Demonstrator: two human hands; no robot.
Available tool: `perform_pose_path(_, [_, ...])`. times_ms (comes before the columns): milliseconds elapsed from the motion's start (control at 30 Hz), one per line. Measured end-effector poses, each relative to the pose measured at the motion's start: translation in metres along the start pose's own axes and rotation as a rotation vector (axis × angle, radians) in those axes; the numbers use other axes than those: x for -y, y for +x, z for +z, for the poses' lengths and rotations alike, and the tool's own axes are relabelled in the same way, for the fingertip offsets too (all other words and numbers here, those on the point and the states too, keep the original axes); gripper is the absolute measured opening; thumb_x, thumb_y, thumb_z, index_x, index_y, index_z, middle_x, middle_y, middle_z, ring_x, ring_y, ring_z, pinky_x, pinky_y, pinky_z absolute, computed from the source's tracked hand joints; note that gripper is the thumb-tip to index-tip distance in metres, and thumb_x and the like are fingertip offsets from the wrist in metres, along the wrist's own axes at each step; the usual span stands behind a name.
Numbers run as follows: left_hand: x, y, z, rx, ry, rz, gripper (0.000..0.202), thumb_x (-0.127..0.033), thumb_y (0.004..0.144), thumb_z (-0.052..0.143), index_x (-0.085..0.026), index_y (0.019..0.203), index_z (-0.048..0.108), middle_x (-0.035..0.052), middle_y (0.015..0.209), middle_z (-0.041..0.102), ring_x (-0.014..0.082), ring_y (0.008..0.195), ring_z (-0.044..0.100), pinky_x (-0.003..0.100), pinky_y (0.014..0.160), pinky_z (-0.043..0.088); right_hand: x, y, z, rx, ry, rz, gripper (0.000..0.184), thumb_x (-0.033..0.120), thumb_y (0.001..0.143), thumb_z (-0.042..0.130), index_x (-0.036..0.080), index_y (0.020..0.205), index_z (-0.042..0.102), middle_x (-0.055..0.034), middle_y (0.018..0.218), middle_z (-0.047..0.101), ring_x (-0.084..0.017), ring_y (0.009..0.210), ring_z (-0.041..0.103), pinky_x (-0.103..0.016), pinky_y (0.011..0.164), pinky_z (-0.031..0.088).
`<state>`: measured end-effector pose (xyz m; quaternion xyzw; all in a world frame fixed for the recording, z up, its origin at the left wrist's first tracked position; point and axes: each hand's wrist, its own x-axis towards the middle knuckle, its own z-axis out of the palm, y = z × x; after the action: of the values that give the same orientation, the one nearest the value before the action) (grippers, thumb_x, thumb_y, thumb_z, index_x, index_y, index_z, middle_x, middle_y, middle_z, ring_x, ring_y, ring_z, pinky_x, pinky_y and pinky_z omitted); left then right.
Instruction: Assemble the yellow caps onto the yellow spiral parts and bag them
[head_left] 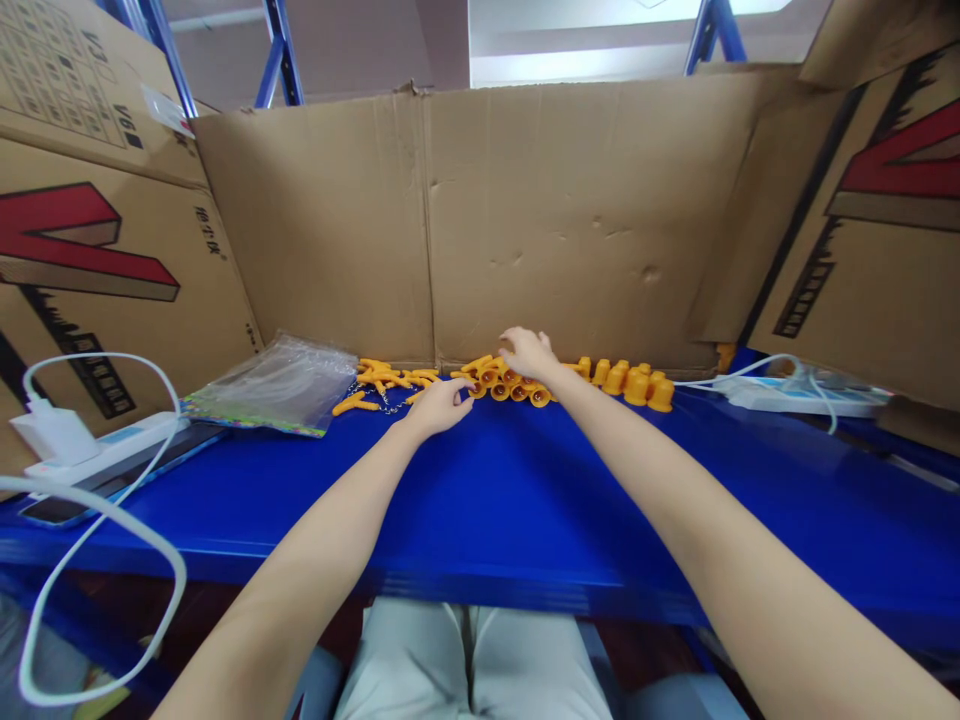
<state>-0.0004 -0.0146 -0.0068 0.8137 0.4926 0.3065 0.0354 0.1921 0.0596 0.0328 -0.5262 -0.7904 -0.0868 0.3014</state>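
My left hand is at the left end of a row of small orange-yellow cups, thumb and fingers apart beside the nearest one. These cups lie on their sides with hollow mouths facing me. Above them hovers my right hand, its fingers loosely curved and spread, and I see nothing held in it. To the right, several matching cups stand upside down. Left of my left hand is a loose heap of orange-yellow pieces with small metal chains. My right wrist hides part of the row.
A clear plastic bag lies left on the blue shelf. Cardboard walls the back and sides. White power strips sit at both ends, with a looping white cable at the left front and a phone beside it.
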Motion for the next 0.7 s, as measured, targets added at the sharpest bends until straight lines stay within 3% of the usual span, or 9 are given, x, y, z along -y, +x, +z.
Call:
perform_pose_path(167, [0.0,0.0,0.0,0.018,0.001,-0.009,0.03,-0.026,0.076,0.051,-0.016,0.1,0.067,-0.0007,0.06,0.058,0.0136,0.057,0.052,0.024,0.056,0.036,-0.072,0.0,-0.024,-0.031,-0.077,0.338,0.039,0.019,0.08,0.048,0.017,0.117,0.058,-0.0134,0.128,0.053,-0.031,0.117,0.048,-0.055,0.097,0.032])
perform_pose_path(333, [-0.002,0.0,-0.001,0.042,0.006,-0.01,0.029,-0.024,0.077,0.05,-0.014,0.097,0.068,0.0002,0.061,0.059,0.0128,0.055,0.051,0.024,0.055,0.036,-0.128,-0.018,-0.02,0.038,-0.101,0.521,0.044,0.016,0.079,0.047,0.019,0.122,0.056,-0.0128,0.127,0.055,-0.03,0.117,0.049,-0.05,0.093,0.037])
perform_pose_path(533, [-0.002,0.001,0.0,0.049,0.029,0.01,0.023,-0.023,0.076,0.049,-0.015,0.085,0.068,0.0009,0.062,0.061,0.0131,0.056,0.052,0.024,0.055,0.035,-0.143,-0.025,-0.009,0.234,-0.175,0.495,0.054,0.008,0.075,0.051,0.024,0.126,0.054,-0.0103,0.128,0.056,-0.028,0.117,0.05,-0.045,0.092,0.039])
perform_pose_path(700, [-0.003,0.002,0.001,0.05,0.07,0.04,0.022,-0.026,0.077,0.047,-0.014,0.067,0.063,0.0012,0.059,0.058,0.0128,0.055,0.05,0.025,0.053,0.032,-0.136,-0.028,-0.01,0.191,-0.267,0.468,0.041,0.011,0.079,0.051,0.022,0.117,0.06,-0.0124,0.126,0.055,-0.028,0.118,0.048,-0.044,0.092,0.037])
